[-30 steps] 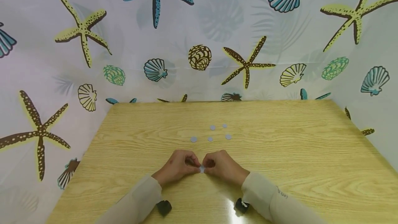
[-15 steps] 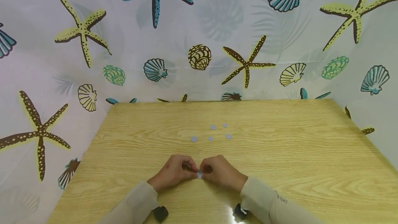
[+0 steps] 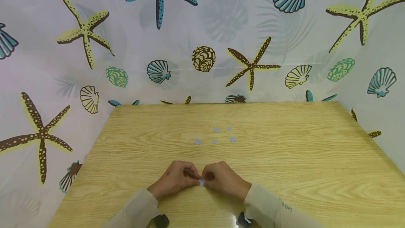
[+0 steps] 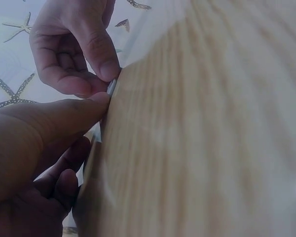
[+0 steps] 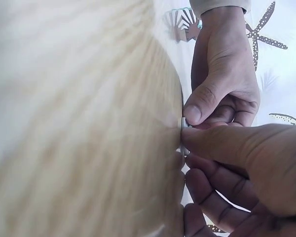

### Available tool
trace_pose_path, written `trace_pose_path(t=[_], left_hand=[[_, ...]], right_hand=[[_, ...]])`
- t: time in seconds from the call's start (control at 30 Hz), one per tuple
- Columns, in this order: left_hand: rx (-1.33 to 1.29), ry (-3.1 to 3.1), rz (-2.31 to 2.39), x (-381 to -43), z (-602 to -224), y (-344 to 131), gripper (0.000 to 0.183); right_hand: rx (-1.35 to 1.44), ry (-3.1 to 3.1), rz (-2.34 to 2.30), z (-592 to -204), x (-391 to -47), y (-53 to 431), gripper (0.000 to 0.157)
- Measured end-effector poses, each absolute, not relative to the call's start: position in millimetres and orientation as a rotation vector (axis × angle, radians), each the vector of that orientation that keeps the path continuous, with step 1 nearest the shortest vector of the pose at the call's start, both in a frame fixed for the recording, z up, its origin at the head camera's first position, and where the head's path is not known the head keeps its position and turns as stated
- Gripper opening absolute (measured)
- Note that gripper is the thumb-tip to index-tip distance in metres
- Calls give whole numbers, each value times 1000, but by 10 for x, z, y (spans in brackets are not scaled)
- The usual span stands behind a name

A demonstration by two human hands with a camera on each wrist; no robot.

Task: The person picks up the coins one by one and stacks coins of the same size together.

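Observation:
A small pale grey disc (image 3: 201, 182) lies at the tabletop, in the middle between my two hands. My left hand (image 3: 175, 179) pinches its left edge between thumb and forefinger. From the opposite side my right hand (image 3: 225, 181) does the same, the fingertips of both hands almost meeting. In the left wrist view the disc (image 4: 111, 87) shows as a thin pale edge under the two thumb tips, close to the wood. The right wrist view shows a sliver of the disc (image 5: 183, 121) beside the thumbs; the fingers hide most of it.
Beyond the hands, several similar discs lie flat in two loose rows, among them a left one (image 3: 197, 141), a right one (image 3: 232, 139) and a far one (image 3: 216, 129). The wood-grain table (image 3: 300, 157) ends at a shell-and-starfish-patterned curtain (image 3: 190, 90) behind and at both sides.
Both hands have drawn back toward the person and slightly left, together with the disc between them. The other discs lie where they were.

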State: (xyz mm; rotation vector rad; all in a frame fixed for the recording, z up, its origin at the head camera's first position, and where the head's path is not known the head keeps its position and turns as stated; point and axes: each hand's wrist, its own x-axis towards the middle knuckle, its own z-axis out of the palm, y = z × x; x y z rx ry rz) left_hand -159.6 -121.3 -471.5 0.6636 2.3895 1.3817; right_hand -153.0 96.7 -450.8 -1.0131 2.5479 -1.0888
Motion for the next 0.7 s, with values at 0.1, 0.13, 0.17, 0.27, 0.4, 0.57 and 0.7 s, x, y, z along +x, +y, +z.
trace_pose_path(t=[0.1, 0.13, 0.17, 0.27, 0.4, 0.57, 0.7], left_hand=[[664, 2372, 1397, -1583, -4720, -1222, 12], [661, 2369, 1400, -1581, -4722, -1223, 12], [660, 2368, 1402, -1579, -4723, -1224, 12], [654, 2368, 1404, -1578, -4725, -1223, 12], [649, 2350, 1411, -1592, -4708, -1228, 12], [617, 2327, 1454, -1685, -4714, -1262, 13], [555, 2365, 1496, -1819, -4741, -1286, 13]], right_hand=[[-1003, 2550, -1089, -4506, -1512, 962, 11], [-999, 2551, -1092, -4505, -1506, 960, 11], [-1000, 2550, -1093, -4505, -1501, 959, 11], [-1003, 2548, -1098, -4509, -1493, 954, 12], [-1004, 2549, -1092, -4508, -1489, 950, 14], [-974, 2536, -1081, -4498, -1492, 947, 15], [-972, 2547, -1058, -4494, -1490, 947, 16]])
